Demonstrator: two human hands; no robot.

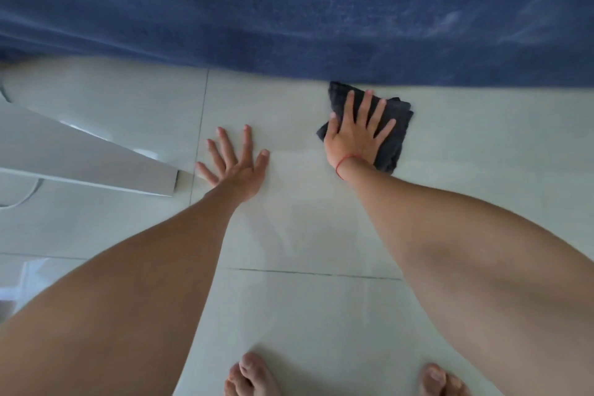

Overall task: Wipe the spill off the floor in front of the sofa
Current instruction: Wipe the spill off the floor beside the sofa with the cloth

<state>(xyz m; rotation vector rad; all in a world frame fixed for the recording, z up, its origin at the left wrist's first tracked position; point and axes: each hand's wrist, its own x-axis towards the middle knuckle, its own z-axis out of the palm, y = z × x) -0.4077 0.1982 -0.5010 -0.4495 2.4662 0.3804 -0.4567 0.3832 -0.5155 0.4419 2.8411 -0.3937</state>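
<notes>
A folded dark grey cloth [393, 138] lies on the pale tiled floor [305, 235], right at the lower edge of the blue sofa [289, 10]. My right hand [356, 135] presses flat on the cloth with its fingers spread; a red string circles the wrist. My left hand [238, 164] rests flat on the bare tile to the left, fingers spread, holding nothing. A faint damp sheen shows on the tile between and below the hands. No distinct puddle is visible.
A white table or furniture edge [96, 164] juts in from the left, its corner close to my left hand. My bare feet [254, 376] stand at the bottom of the view. Tile joints cross the floor.
</notes>
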